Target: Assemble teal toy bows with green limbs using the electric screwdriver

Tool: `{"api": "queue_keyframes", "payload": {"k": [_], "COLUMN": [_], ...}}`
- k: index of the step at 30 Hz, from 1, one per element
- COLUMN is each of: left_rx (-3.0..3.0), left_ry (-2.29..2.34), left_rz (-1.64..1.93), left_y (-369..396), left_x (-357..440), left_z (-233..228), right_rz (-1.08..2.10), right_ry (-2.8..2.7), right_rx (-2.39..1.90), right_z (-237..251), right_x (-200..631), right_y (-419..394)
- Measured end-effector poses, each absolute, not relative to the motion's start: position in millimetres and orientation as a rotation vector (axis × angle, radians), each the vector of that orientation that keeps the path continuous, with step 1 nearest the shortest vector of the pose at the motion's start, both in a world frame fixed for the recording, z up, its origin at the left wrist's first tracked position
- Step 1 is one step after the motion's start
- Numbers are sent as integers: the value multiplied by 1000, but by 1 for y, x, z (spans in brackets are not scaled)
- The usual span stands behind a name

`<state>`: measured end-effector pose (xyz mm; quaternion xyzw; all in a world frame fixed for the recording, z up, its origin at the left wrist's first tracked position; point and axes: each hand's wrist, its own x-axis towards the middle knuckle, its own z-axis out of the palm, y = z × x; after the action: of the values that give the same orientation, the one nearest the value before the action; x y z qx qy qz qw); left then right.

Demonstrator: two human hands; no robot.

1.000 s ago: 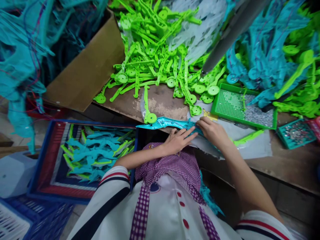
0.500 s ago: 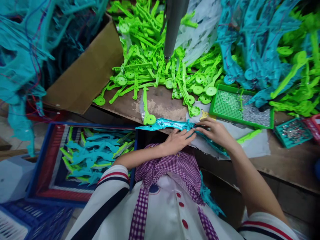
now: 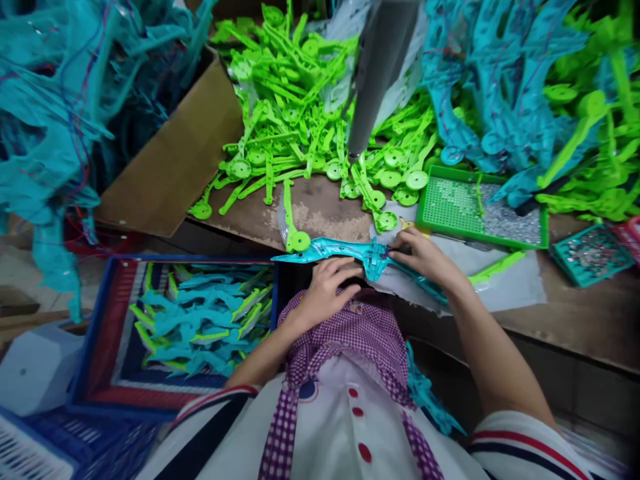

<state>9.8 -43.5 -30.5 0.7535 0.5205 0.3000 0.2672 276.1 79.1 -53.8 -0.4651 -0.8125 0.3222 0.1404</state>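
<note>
A worn wooden workbench (image 3: 325, 213) fills the middle of the scene, heaped at its far side with a large pile of bright green plastic parts (image 3: 305, 100). To the far left and far right hang tangled masses of teal plastic parts (image 3: 55, 107). A brown cardboard box (image 3: 175, 160) leans at the bench's left end. Below it, on the near left, a blue crate (image 3: 100, 373) holds finished teal and green pieces (image 3: 200, 320). A grey metal post (image 3: 377, 73) comes down from the far side toward the bench. To its right sits a green tray (image 3: 450, 207) with a heap of small silvery screws, and further right a smaller teal tray (image 3: 590, 257).

At the bench's near edge lies the teal blade-shaped piece (image 3: 335, 250), long and pointed, its tip toward the left. The left hand (image 3: 327, 283) curls over the near side of this piece, fingers bent and pressing down on its middle. The right hand (image 3: 423, 257) rests on the piece's right end, fingertips pinched together at the joint near a small yellow part (image 3: 407, 225); what exactly they pinch is too small to tell. A single green lever (image 3: 293, 220) lies just beyond the blade's left half.
</note>
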Motion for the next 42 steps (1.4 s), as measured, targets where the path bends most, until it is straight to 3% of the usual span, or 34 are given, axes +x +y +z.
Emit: {"api": "queue_keyframes", "payload": {"k": [4, 9, 18, 29, 42], "left_rx": [1880, 1974, 2188, 2524, 2657], "left_ry": [1393, 1156, 1140, 875, 759], "left_rz": [771, 453, 246, -58, 156], "left_y": [12, 76, 84, 94, 81], "left_x": [23, 64, 75, 84, 73], "left_z": [-8, -27, -34, -13, -33], "right_rz": [978, 959, 935, 504, 328], "right_ry": [-2431, -2398, -2183, -1366, -1899], "right_rx": [-1341, -1379, -1294, -1288, -1625], "right_z": [-52, -47, -35, 36, -49], "right_x": [275, 270, 275, 254, 297], "right_y": [89, 86, 64, 39, -24]}}
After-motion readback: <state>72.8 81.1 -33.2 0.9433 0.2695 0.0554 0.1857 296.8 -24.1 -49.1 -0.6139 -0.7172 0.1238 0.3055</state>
